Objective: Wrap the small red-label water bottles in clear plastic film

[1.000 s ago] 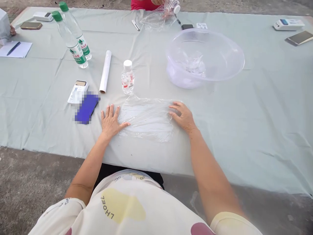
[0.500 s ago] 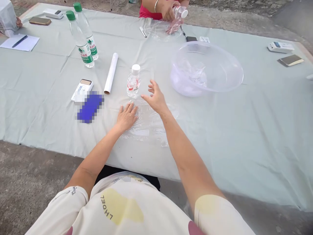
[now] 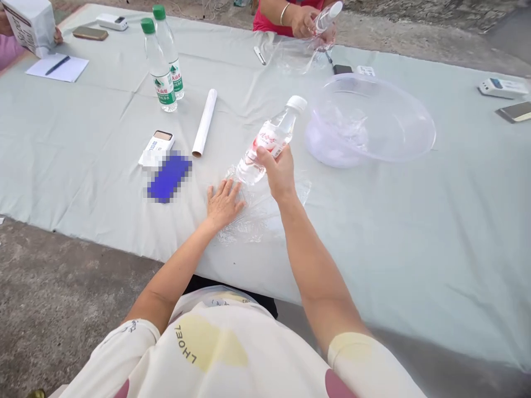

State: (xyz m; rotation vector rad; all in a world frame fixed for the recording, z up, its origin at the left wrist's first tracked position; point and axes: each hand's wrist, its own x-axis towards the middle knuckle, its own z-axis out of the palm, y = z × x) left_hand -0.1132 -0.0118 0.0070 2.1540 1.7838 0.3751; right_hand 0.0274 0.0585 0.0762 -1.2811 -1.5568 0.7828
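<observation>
My right hand (image 3: 282, 174) is wrapped round a clear water bottle (image 3: 267, 138) with a white cap and red print. The bottle leans, its cap pointing up and to the right, its base over the clear plastic film (image 3: 244, 225). My left hand (image 3: 225, 204) lies flat on the left part of that film with its fingers spread. The film is spread, wrinkled, on the cloth-covered table (image 3: 373, 249). Behind the left hand lies a white roll of film (image 3: 204, 122).
A translucent basin (image 3: 415, 132) with crumpled film stands right of the bottle. Two green-capped bottles (image 3: 164, 77), a white device (image 3: 156, 148) and a blurred blue item (image 3: 169, 176) are at left. Across the table, another person's hands (image 3: 305, 22) hold a similar bottle.
My right hand has closed on the white-capped bottle, lifted it and tilted it to the right. My left hand stays on the film. The view has shifted slightly left.
</observation>
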